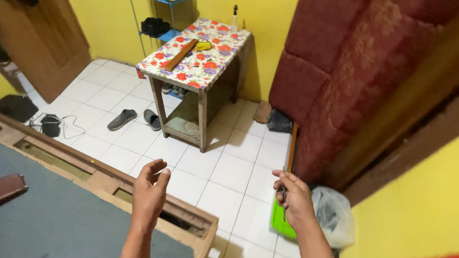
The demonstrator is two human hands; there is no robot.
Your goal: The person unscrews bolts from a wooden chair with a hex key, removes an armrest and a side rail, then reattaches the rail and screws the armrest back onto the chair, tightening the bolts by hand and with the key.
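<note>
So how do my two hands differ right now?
The left hand is open with fingers loosely spread and holds nothing; the right hand is closed around a thin dark tool. The left hangs over the wooden frame, the right over the white tiled floor. Both are bare.

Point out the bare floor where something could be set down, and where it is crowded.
White tiles lie bare between the floral table, the wooden frame and the upended red sofa. Crowded spots: grey slippers left of the table, and the green object and plastic bag by the right hand.
</note>
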